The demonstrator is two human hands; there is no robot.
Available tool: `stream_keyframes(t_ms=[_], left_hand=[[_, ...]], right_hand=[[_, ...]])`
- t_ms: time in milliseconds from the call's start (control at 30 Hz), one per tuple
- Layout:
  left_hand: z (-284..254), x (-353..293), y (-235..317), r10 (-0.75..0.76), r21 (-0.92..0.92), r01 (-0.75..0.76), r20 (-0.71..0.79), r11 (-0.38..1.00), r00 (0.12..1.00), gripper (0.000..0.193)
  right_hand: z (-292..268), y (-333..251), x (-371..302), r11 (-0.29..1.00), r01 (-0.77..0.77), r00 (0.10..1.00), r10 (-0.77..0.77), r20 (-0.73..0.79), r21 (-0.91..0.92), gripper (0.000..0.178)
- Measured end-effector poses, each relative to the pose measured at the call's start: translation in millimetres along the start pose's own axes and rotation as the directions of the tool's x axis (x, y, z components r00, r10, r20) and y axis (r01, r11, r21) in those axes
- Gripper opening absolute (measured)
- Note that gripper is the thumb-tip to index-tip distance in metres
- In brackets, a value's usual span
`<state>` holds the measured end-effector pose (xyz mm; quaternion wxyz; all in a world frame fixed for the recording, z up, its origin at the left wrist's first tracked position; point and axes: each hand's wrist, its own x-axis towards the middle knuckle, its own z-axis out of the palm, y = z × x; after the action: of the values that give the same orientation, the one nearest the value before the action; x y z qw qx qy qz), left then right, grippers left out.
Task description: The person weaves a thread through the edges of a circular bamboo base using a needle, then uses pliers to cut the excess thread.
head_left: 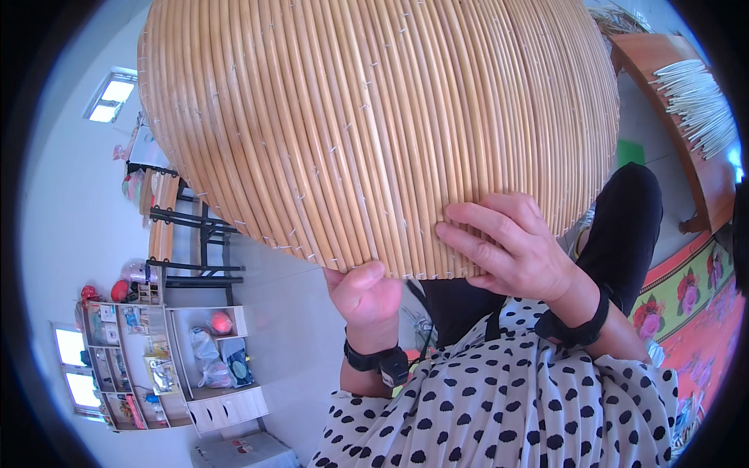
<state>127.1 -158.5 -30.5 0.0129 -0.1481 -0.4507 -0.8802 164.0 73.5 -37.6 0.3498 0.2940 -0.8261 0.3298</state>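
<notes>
A large curved mat of thin tan sticks (374, 125), joined by short pale stitches, fills the upper middle of the head view. At its lower edge my left hand (367, 295) pinches the rim, thumb on the near face and the other fingers hidden behind. My right hand (511, 246) grips the same edge farther right. Its fingers lie over the stick surface, and the thumb is hidden from view. Both wrists wear black bands. Below the mat are my dark trousers and a white cloth (499, 382) with black dots.
To the right stands a brown wooden table (679, 117) bearing a bundle of pale thin sticks (698, 109). A red flowered cloth (694, 327) lies at the lower right. On the left are a shelf unit (172, 355) with bags and a dark-framed bench (195, 226).
</notes>
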Motion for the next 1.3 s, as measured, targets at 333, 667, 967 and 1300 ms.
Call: stream_keyframes(t_ms=[333,667,967,1300], left_hand=[[9,-5,6,-0.027,-0.018,0.026,-0.027,0.999,0.999,0.081],[11,-4,19,0.023,-0.004,-0.023,0.004,1.0,1.0,0.08],[8,-2,24,0.092,0.016,-0.092,-0.002,0.996,0.996,0.083],[7,0,37,0.096,0.055,-0.095,-0.008,0.994,0.995,0.081]], right_hand=[[-6,-21,-5,0.998,0.01,0.999,-0.013,-0.041,-0.063,0.056],[0,-32,-7,0.987,-0.028,0.985,0.0,-0.175,-0.16,0.049],[3,-34,-1,0.998,-0.052,0.989,0.047,-0.137,-0.028,0.057],[5,-34,-6,0.998,-0.056,0.998,0.057,-0.033,0.036,0.061]])
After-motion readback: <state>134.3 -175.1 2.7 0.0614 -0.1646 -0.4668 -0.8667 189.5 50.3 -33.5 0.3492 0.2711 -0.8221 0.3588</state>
